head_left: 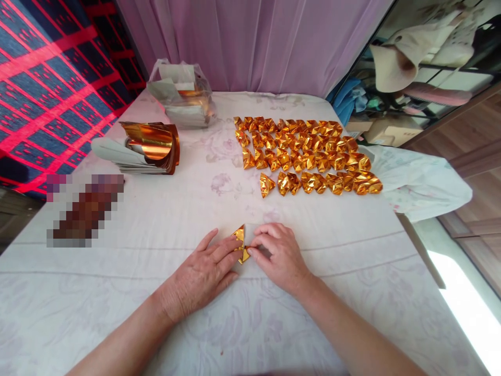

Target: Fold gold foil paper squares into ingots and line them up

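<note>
Because the gold foil paper lies flat on the white tablecloth, pinned under both hands, it looks thin, light and easily creased: a sheet that would hold a fold sharply, slide on its shiny face and tear or wrinkle if pinched hard. It sits well in front of the rows of folded gold pieces, on the person's side of them, and only a small gold triangle and a pale grey back face show between the fingers.

The left hand rests palm down with the fingers stretched out nearly straight, their tips pressing the paper's left edge. The right hand is more curled, its fingertips bent down onto the paper's right part; whether thumb and forefinger actually nip an edge I cannot tell.

A safe hold, I judge, is at a corner or along a finished crease, with flat fingertip pressure instead of a squeeze.

To the left of the folded pieces stands a curling stack of gold sheets, and behind that stack a plastic bag of more paper.
</note>
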`<state>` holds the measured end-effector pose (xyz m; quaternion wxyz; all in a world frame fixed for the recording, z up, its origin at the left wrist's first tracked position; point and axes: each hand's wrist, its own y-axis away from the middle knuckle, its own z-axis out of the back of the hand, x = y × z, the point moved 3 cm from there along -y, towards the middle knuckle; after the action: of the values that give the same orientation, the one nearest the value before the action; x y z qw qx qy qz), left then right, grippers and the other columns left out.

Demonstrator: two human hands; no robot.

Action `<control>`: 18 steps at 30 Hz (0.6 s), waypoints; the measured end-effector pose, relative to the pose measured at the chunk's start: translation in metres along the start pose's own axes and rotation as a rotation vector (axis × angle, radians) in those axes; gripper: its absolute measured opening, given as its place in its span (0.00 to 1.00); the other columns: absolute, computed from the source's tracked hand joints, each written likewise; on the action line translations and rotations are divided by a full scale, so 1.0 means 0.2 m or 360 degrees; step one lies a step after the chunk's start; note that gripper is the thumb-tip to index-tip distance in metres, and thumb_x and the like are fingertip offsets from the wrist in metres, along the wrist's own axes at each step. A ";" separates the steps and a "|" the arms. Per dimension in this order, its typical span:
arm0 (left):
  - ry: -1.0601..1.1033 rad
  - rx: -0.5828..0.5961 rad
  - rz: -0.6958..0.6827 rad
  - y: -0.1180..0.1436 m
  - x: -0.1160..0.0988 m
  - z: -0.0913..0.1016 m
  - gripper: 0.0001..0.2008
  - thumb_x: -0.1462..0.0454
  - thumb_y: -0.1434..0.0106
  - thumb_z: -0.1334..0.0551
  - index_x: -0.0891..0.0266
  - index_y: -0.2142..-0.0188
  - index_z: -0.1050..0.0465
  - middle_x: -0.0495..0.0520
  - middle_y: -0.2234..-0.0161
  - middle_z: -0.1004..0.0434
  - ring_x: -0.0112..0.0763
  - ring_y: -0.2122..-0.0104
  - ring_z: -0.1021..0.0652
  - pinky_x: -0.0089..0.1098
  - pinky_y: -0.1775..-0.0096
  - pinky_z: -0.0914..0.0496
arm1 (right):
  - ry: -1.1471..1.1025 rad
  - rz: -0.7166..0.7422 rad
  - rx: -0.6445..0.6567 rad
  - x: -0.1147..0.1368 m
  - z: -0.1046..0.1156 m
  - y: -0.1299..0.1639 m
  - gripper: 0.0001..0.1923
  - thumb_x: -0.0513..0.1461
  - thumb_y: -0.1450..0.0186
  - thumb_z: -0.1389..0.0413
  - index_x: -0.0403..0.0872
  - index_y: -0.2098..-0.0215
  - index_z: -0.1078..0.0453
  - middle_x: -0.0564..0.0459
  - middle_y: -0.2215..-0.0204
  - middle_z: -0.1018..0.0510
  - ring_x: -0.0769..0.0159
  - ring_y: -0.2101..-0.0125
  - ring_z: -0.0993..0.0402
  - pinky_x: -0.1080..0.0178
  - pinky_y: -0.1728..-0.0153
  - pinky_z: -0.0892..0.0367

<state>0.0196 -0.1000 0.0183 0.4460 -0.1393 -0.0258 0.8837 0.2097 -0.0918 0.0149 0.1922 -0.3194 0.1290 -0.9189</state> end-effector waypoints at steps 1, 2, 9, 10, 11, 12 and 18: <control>0.0005 -0.0006 0.0003 0.00 0.00 0.00 0.17 0.60 0.28 0.48 0.61 0.43 0.35 0.60 0.41 0.29 0.39 0.42 0.27 0.50 0.34 0.48 | -0.0006 -0.0004 -0.0001 0.00 0.00 0.00 0.04 0.38 0.36 0.40 0.50 0.69 0.28 0.53 0.64 0.23 0.61 0.60 0.29 0.56 0.57 0.38; 0.0011 -0.0012 0.0007 0.00 0.00 0.00 0.17 0.60 0.28 0.48 0.61 0.43 0.35 0.60 0.41 0.29 0.38 0.42 0.27 0.49 0.33 0.48 | -0.0009 -0.0007 0.0000 0.00 0.00 0.00 0.04 0.38 0.36 0.40 0.50 0.69 0.28 0.53 0.64 0.24 0.61 0.60 0.29 0.56 0.57 0.39; 0.0064 -0.0040 0.0028 0.00 -0.01 0.01 0.17 0.62 0.29 0.46 0.60 0.42 0.35 0.59 0.41 0.29 0.38 0.41 0.28 0.49 0.33 0.49 | 0.0032 -0.0030 0.0030 0.00 0.00 0.00 0.04 0.38 0.36 0.39 0.50 0.70 0.28 0.53 0.64 0.24 0.61 0.60 0.30 0.57 0.57 0.39; 0.0068 -0.0039 0.0029 0.00 -0.01 0.01 0.18 0.63 0.29 0.46 0.60 0.41 0.36 0.59 0.41 0.29 0.38 0.41 0.29 0.49 0.33 0.48 | 0.0028 -0.0033 0.0033 0.00 0.00 0.00 0.04 0.38 0.36 0.39 0.50 0.70 0.28 0.53 0.64 0.24 0.61 0.60 0.30 0.57 0.57 0.39; 0.0066 -0.0035 0.0028 0.00 -0.01 0.01 0.18 0.63 0.29 0.46 0.60 0.41 0.36 0.59 0.41 0.29 0.38 0.40 0.29 0.50 0.34 0.48 | 0.0023 -0.0039 0.0036 0.00 0.00 -0.01 0.04 0.38 0.36 0.39 0.50 0.70 0.28 0.54 0.64 0.24 0.62 0.60 0.30 0.57 0.57 0.39; 0.0061 -0.0030 0.0022 0.00 -0.01 0.01 0.17 0.63 0.29 0.47 0.59 0.41 0.36 0.59 0.41 0.29 0.38 0.40 0.29 0.50 0.34 0.48 | 0.0019 -0.0048 0.0041 0.01 0.00 -0.01 0.04 0.37 0.36 0.39 0.50 0.70 0.28 0.54 0.64 0.24 0.62 0.60 0.30 0.57 0.57 0.40; 0.0019 0.0001 -0.0023 0.00 0.00 0.01 0.16 0.61 0.28 0.47 0.57 0.42 0.34 0.58 0.40 0.30 0.36 0.40 0.30 0.49 0.34 0.48 | 0.0009 -0.0084 0.0047 0.01 0.01 -0.01 0.05 0.36 0.38 0.37 0.50 0.70 0.28 0.55 0.64 0.23 0.62 0.60 0.29 0.57 0.57 0.41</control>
<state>0.0197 -0.1005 0.0203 0.4527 -0.1441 -0.0239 0.8796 0.2086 -0.0912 0.0184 0.1723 -0.3173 0.1075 -0.9263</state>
